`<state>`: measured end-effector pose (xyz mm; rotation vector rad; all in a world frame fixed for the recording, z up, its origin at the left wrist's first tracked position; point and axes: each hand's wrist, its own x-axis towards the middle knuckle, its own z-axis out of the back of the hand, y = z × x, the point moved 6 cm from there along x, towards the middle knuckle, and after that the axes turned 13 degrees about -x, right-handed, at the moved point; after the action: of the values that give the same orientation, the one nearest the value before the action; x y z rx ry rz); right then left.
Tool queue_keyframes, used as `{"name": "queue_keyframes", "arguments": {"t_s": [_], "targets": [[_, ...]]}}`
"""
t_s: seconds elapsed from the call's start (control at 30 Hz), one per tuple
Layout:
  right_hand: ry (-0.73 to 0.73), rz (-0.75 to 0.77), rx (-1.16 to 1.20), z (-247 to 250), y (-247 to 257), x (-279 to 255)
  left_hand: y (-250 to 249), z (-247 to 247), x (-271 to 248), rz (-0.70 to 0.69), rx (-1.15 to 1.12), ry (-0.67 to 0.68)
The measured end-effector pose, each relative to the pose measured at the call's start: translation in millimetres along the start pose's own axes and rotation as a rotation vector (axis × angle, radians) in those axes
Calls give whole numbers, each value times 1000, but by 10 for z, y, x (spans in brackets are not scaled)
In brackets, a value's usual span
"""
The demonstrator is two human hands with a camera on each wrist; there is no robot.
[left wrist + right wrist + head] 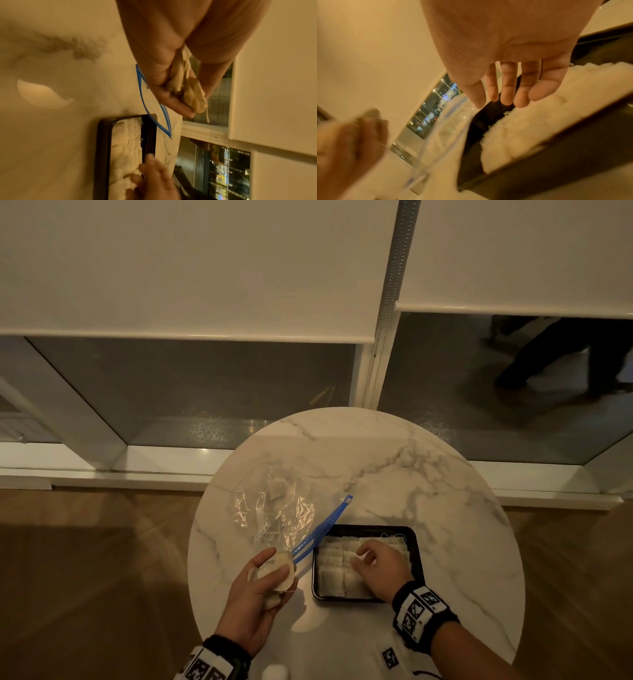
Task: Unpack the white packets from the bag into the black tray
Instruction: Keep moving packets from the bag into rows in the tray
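A clear zip bag [274, 513] with a blue seal strip [322, 529] lies crumpled on the round marble table [394, 474], its mouth open toward the tray. Just left of the tray, my left hand [263, 580] grips a bunch of white packets [279, 571] [192, 93] with a string dangling. The black tray [416, 546] [102, 148] [539, 155] sits at the front right, holding several white packets [332, 573] [522, 128] in rows. Over them my right hand [375, 563] [508, 94] hovers with its fingers straight and spread, holding nothing.
The table stands against a low window ledge [137, 470] with roller blinds [205, 268] above. Wooden floor [85, 577] surrounds the table. A small marker tag [389, 658] lies near the table's front edge. Bare marble shows at the back of the table.
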<state>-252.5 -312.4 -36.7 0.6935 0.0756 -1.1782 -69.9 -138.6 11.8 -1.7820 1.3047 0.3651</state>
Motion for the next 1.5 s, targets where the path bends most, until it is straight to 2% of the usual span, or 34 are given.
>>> {"name": "queue_keyframes", "arguments": {"t_s": [0.07, 0.17, 0.27, 0.43, 0.63, 0.7, 0.8, 0.9, 1.03, 1.13, 1.2, 1.27, 1.33, 1.4, 1.5], "targets": [[-13, 75, 195, 94, 249, -116, 4, -60, -15, -29, 67, 23], [194, 199, 471, 90, 673, -285, 50, -149, -32, -43, 143, 63], [287, 249, 560, 72, 899, -341, 134, -269, -20, 11, 62, 104], [173, 196, 597, 94, 850, -273, 222, -335, -8, 191, -199, 85], [45, 197, 607, 202, 818, -240, 231, -272, 60, 247, -274, 66], [57, 201, 659, 269, 855, -245, 233, -262, 98, 241, -260, 69], [174, 211, 728, 282, 959, -276, 226, -301, 127, 246, -236, 108], [225, 233, 657, 186, 1057, -292, 227, -380, 132, 221, -176, 155], [102, 308, 447, 123, 1086, -253, 209, -353, 201, 99, 0, 177], [75, 254, 465, 94, 958, -166, 112, -240, 265, 39, 50, 139], [21, 224, 256, 81, 848, -80, -25, -159, 298, -3, 71, 125], [17, 321, -110, 30, 835, -8, -193, -111, 306, -53, 187, 109], [40, 441, -366, -24, 889, 41, -343, -90, 327, -140, 441, 87], [28, 498, -446, -62, 942, 88, -447, -91, 378, -273, 775, 63], [-81, 559, -438, -64, 1067, 140, -523, -166, 474, -475, 1363, 30]]}}
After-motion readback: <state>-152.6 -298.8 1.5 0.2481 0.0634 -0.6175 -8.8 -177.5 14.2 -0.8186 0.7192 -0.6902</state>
